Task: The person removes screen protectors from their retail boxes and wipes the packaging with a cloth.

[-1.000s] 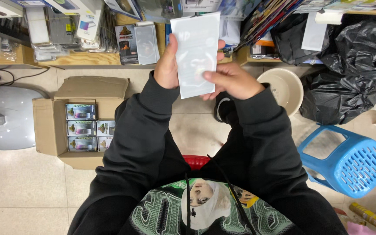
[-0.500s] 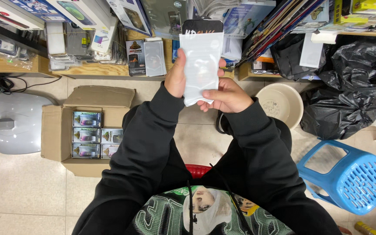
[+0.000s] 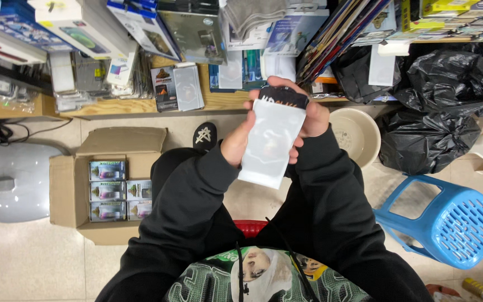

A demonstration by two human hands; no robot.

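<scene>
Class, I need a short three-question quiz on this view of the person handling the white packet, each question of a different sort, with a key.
1. True or false: both hands hold the white packet.
2. Which lies nearest the right hand? A) blue stool B) beige bowl C) cardboard box
3. Fill in: the cardboard box beside the left hand's sleeve holds small ____.

Key: 1 true; 2 B; 3 boxes.

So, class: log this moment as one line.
left hand: holds white packet | right hand: grips packet top | open cardboard box: on floor, left
</scene>
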